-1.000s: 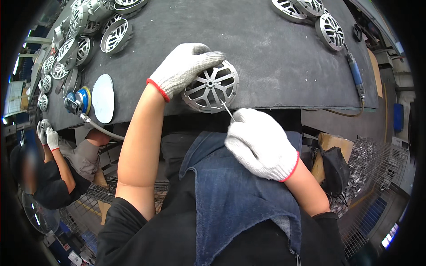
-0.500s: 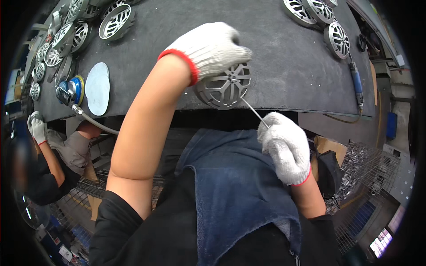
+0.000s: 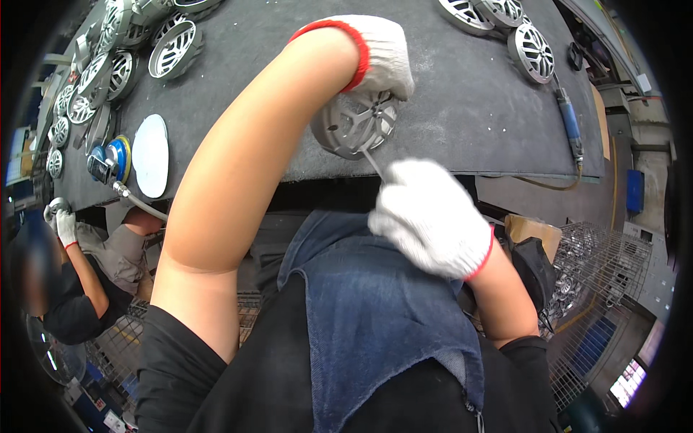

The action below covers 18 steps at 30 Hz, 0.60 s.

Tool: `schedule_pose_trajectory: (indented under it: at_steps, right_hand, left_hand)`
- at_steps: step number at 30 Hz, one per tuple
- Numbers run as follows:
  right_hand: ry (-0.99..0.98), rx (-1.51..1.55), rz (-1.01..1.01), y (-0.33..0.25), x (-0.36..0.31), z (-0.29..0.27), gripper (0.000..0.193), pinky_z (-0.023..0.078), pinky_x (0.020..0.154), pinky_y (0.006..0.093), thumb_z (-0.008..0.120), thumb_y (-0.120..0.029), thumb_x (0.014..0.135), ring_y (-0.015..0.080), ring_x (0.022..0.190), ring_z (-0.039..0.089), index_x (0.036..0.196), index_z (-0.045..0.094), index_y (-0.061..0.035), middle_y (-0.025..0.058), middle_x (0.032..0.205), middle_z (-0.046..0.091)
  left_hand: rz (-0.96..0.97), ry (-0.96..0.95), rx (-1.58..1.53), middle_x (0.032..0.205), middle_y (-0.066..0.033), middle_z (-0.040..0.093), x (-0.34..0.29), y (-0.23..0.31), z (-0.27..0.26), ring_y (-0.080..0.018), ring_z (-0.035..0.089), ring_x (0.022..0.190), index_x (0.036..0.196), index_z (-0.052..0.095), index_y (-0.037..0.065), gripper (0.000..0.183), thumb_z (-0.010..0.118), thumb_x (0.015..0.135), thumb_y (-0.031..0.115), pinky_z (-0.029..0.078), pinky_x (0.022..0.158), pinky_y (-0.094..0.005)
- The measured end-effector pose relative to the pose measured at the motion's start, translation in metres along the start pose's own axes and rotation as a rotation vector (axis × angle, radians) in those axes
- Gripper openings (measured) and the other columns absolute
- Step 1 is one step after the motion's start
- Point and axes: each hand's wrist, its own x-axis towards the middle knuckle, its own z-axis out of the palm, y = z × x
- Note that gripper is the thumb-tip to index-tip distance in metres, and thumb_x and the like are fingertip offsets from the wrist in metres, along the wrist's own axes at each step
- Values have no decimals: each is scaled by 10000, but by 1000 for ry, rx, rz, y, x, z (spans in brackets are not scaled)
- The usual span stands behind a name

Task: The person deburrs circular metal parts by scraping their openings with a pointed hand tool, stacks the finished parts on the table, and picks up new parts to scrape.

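My left hand [image 3: 390,59], in a white knit glove with a red cuff, is closed on the far side of a round spoked metal disc [image 3: 352,124]. The disc is held tilted over the near part of the dark worktable. Lower and to the right, my right hand [image 3: 431,219], gloved the same way, is closed round a thin metal rod [image 3: 373,163]. The rod's far end meets the disc's near rim; whether it passes into an opening there I cannot tell. My fingers hide the rod's other end.
Similar spoked discs [image 3: 175,50] pile up at the far left, with more [image 3: 532,54] at the far right. A blue sander [image 3: 115,160] with a hose lies near a pale pad [image 3: 151,155]. A blue hand tool [image 3: 569,126] rests at right. Another person [image 3: 79,274] works at left.
My right hand has moved left and up toward the disc, so less of the rod shows. My left wrist has bent over further, and the disc has shifted slightly up and turned.
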Motion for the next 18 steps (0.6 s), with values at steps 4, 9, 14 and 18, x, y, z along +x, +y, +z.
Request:
schedule_pose_trajectory:
  at_steps: [4, 9, 14, 18]
  right_hand:
    - [133, 475, 17, 5, -30, -9, 134, 575, 810, 495, 789, -74, 904, 414, 903, 691, 1019, 734, -34, 166, 986, 712]
    - [197, 373, 83, 11, -35, 7, 139, 560, 810, 480, 816, -98, 928, 401, 897, 685, 1017, 728, -37, 161, 978, 697]
    - [98, -13, 55, 14, -8, 8, 175, 537, 807, 479, 826, -192, 976, 378, 867, 646, 977, 715, -56, 143, 909, 601]
    - [-51, 48, 99, 0, -2, -3, 172, 548, 812, 494, 796, -223, 992, 380, 898, 681, 989, 741, -60, 159, 927, 636]
  left_hand:
    - [-23, 116, -193, 1060, -222, 845, -21, -29, 19, -314, 824, 959, 1160, 854, -14, 498, 785, 939, 428, 650, 881, -418]
    - [-14, 216, -343, 1063, -220, 847, -33, -34, 35, -340, 827, 958, 1192, 852, -23, 521, 767, 964, 437, 650, 922, -439]
    - [9, 255, -16, 1043, -256, 824, -31, 0, 23, -403, 816, 980, 1097, 856, 1, 423, 748, 946, 381, 648, 919, -474]
    - [-72, 223, 71, 1026, -248, 825, -24, 25, 18, -429, 811, 962, 1010, 857, 19, 333, 720, 912, 306, 647, 895, -504]
